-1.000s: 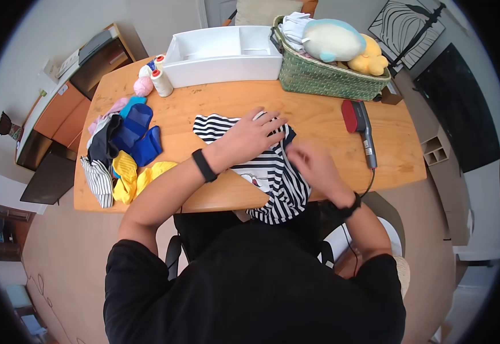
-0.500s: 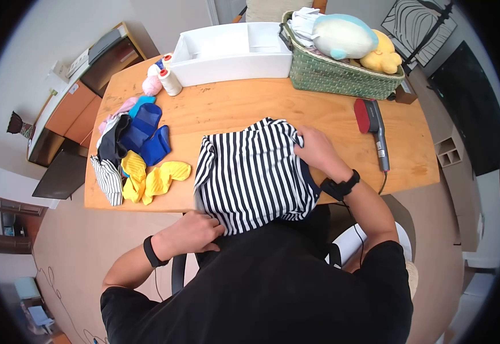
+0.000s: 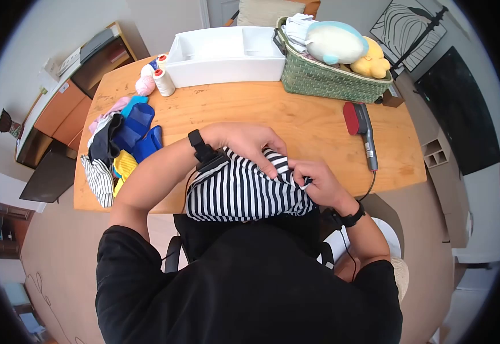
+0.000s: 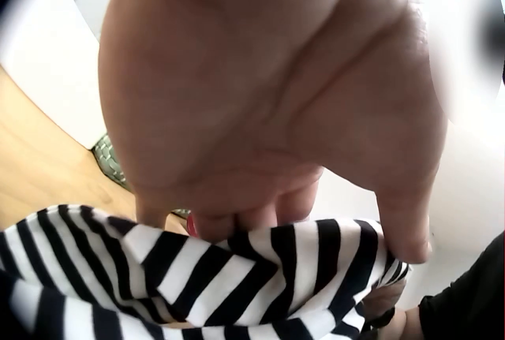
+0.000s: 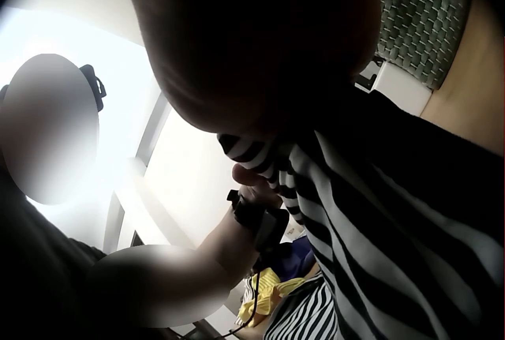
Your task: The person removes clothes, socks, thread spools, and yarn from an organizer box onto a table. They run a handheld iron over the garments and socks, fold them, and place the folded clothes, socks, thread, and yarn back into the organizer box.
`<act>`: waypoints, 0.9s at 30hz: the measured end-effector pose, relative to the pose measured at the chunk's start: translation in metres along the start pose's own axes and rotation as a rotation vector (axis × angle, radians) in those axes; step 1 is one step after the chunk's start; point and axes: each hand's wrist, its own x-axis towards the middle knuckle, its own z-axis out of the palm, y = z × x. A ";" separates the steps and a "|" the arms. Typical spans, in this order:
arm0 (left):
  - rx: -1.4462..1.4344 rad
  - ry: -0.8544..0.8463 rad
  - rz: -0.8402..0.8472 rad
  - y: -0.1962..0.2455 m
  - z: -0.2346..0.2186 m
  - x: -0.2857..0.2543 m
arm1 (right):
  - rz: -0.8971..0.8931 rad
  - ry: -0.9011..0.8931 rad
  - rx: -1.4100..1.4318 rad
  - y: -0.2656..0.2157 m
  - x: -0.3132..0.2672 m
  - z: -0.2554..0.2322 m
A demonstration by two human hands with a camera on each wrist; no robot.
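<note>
A black-and-white striped shirt (image 3: pixel 232 192) is bunched at the table's near edge, in front of the person's body. My left hand (image 3: pixel 250 143) reaches over its top from the far side and pinches a fold, thumb on the near face. In the left wrist view the thumb (image 4: pixel 406 226) lies at one side of the striped cloth (image 4: pixel 221 277), and the other fingertips go behind it. With curled fingers my right hand (image 3: pixel 318 180) grips the shirt's right end, close beside the left thumb. In the right wrist view the cloth (image 5: pixel 347 206) hangs in folds from that hand.
Left on the table lies a pile of clothes, with a blue piece (image 3: pixel 138 126) and a yellow piece (image 3: pixel 125 166). Thread spools (image 3: pixel 164 83) stand behind it. A white divided bin (image 3: pixel 221 71) and a green woven basket (image 3: pixel 336 80) line the back. A corded handheld steamer (image 3: pixel 367 135) lies right.
The shirt was partly spread, then raised and turned to show its striped side, and is now gathered lower. My left hand went to the near left corner, then to the shirt's top beside my right.
</note>
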 end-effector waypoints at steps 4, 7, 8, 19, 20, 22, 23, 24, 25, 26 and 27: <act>-0.104 0.056 0.071 0.007 0.005 -0.007 | 0.043 0.005 0.067 -0.014 -0.019 -0.001; 0.058 0.005 0.046 0.006 0.020 -0.022 | 0.052 0.009 0.164 -0.013 -0.033 0.010; 0.066 -0.034 0.117 0.000 0.030 -0.024 | 0.053 0.012 0.167 -0.015 -0.035 0.015; 0.057 0.023 0.028 0.059 0.057 -0.136 | 0.033 0.149 0.693 -0.038 -0.072 0.041; 0.108 -0.047 -0.008 0.058 0.056 -0.141 | 0.028 0.145 0.696 -0.036 -0.072 0.041; 0.125 0.085 0.236 0.044 0.062 -0.141 | 0.067 0.240 0.743 -0.034 -0.072 0.042; 0.006 0.182 0.201 0.033 0.065 -0.147 | 0.084 0.254 0.756 -0.028 -0.073 0.044; -0.112 0.279 0.165 0.028 0.067 -0.151 | 0.082 0.253 0.755 -0.026 -0.072 0.046; -0.307 0.396 0.126 0.030 0.068 -0.151 | 0.119 0.341 0.803 -0.026 -0.070 0.049; -0.305 0.397 0.128 0.035 0.064 -0.156 | 0.157 0.430 0.851 -0.026 -0.068 0.051; -0.351 0.412 -0.046 0.042 0.056 -0.163 | 0.134 0.464 0.874 -0.025 -0.063 0.050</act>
